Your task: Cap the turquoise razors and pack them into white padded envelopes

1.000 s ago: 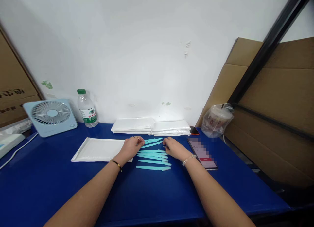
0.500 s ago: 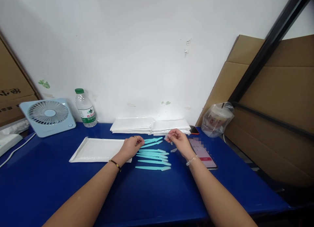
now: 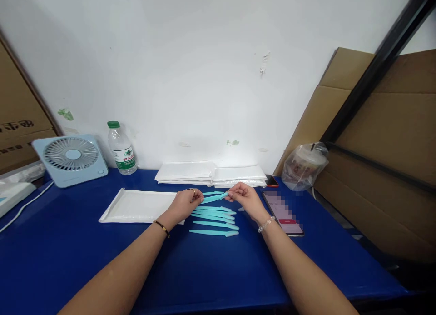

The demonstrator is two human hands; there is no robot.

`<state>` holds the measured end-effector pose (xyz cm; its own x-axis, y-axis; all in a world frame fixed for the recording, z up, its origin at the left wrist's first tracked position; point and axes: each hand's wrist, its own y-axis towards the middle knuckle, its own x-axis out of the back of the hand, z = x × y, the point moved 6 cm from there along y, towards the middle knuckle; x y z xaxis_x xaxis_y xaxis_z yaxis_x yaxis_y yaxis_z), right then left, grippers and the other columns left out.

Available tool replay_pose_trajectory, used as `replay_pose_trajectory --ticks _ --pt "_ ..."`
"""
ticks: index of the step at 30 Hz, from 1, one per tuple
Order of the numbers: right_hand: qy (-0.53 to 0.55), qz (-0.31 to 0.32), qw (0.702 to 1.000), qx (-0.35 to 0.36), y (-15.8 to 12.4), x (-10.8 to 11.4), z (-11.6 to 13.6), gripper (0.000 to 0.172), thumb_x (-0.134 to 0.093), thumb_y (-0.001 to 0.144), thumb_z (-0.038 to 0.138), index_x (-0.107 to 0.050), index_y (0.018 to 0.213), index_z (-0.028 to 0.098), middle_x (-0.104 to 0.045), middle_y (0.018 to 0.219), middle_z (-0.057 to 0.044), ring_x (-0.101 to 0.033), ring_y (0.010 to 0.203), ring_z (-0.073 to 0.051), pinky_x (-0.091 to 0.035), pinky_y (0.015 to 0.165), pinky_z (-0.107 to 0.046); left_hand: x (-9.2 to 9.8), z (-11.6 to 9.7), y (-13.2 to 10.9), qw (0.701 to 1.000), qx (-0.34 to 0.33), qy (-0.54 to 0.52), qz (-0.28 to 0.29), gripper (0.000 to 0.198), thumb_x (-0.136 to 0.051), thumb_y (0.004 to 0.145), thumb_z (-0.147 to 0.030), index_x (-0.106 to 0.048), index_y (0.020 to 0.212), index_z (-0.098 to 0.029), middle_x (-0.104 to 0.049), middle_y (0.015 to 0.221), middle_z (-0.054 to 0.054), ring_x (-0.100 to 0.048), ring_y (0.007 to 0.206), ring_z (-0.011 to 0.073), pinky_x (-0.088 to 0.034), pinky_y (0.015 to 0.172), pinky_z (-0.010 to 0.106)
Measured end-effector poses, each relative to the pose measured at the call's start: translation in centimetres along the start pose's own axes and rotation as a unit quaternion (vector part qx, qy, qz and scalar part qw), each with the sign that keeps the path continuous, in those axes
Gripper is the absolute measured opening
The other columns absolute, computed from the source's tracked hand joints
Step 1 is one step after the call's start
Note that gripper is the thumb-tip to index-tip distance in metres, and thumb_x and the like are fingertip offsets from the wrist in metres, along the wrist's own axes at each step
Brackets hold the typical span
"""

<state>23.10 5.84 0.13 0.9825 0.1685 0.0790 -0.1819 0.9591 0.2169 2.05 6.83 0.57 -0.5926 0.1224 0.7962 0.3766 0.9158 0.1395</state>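
Observation:
My left hand (image 3: 185, 204) pinches the handle of a turquoise eyebrow razor (image 3: 214, 198), keeping it just above the table. At the razor's blade end, the thumb and forefinger of my right hand (image 3: 248, 201) are closed; the small clear blade cap between them is mostly hidden. Another razor lies partly behind the held one. Several more turquoise eyebrow razors (image 3: 213, 233) lie side by side below, blade ends to the right. A loose clear cap (image 3: 241, 209) rests under my right hand. A white padded envelope (image 3: 143, 206) lies flat beside and partly under my left hand.
Stacked white envelopes (image 3: 185, 170) lie against the wall. A light blue fan (image 3: 73, 158) and a water bottle (image 3: 122, 151) stand at left. A phone (image 3: 284, 215) lies right of my right hand, with a bagged drink cup (image 3: 304, 165) behind. Cardboard (image 3: 384, 169) borders the right side.
My right hand has moved slightly left and down, bringing the clear cap to the razor's blade end. The left hand still grips the handle, and that razor has lifted slightly.

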Motion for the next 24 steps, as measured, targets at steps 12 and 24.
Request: replay_pose_trajectory --ticks 12,24 --pt "-0.471 -0.099 0.877 -0.003 0.9 5.1 -2.0 0.012 -0.060 0.073 0.027 -0.063 0.075 0.016 -0.061 0.080 -0.006 -0.056 0.072 -0.017 -0.043 0.068 -0.028 -0.5 -0.9 -0.1 0.990 -0.020 0.131 -0.041 0.019 -0.052 0.081 -0.036 -0.064 0.091 -0.025 -0.065 0.094 0.002 -0.056 0.093 0.0208 -0.036 0.078 0.031" --pt "-0.060 -0.087 0.993 -0.051 0.5 4.4 -2.1 0.020 -0.063 0.073 0.029 -0.057 0.089 0.019 -0.060 0.068 0.002 -0.062 0.060 -0.014 -0.051 0.055 -0.026 -0.9 0.3 0.2 0.997 0.039 0.073 0.009 0.014 -0.050 0.081 -0.029 -0.061 0.077 -0.021 -0.067 0.081 0.002 -0.060 0.078 0.0180 -0.038 0.065 0.027"
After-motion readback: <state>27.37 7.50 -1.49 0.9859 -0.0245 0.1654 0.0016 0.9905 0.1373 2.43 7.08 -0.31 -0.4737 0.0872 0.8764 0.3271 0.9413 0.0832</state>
